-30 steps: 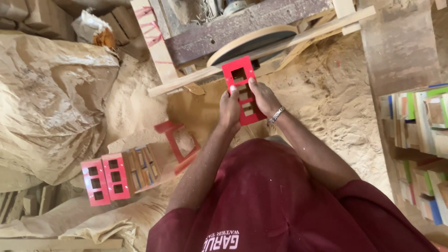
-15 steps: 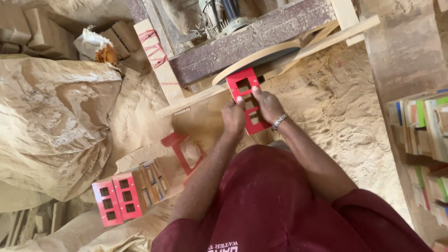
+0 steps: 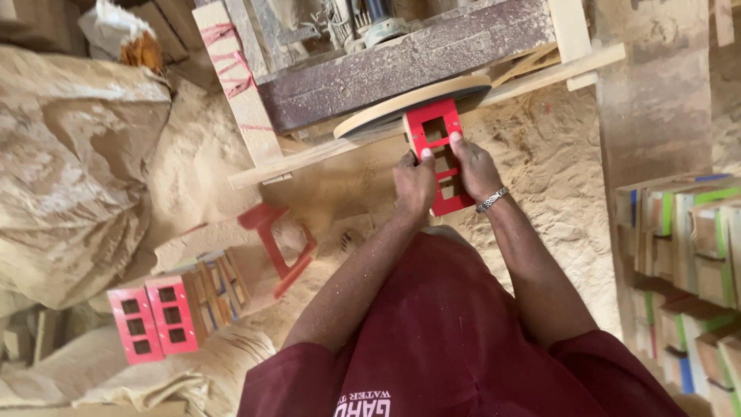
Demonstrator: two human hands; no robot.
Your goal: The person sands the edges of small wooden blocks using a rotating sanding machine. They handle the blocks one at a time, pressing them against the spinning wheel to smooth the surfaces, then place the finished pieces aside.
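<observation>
A flat red wooden frame (image 3: 438,158), rectangular and pierced by a column of square openings, is gripped by both hands and held with its upper end against the rim of a round, pale wooden disc (image 3: 409,104) mounted on a rough, dust-coated machine (image 3: 409,58). The left hand (image 3: 414,183) is closed around the frame's left edge, thumb pressed on the painted face; the right hand (image 3: 472,164) is closed on the right edge, with a metal bracelet (image 3: 491,200) at the wrist. The frame's paint is seen to be smooth and matte, its cut-outs sharp-cornered. Fine, tan sawdust (image 3: 556,177) is heaped over the floor beneath. To the left, coarse, crumpled sacks (image 3: 69,170) are piled, and more red frames (image 3: 158,316) are stacked on edge beside a red stool (image 3: 278,243). At the right, a stack of wooden blocks with coloured edges (image 3: 687,262) is visible.
</observation>
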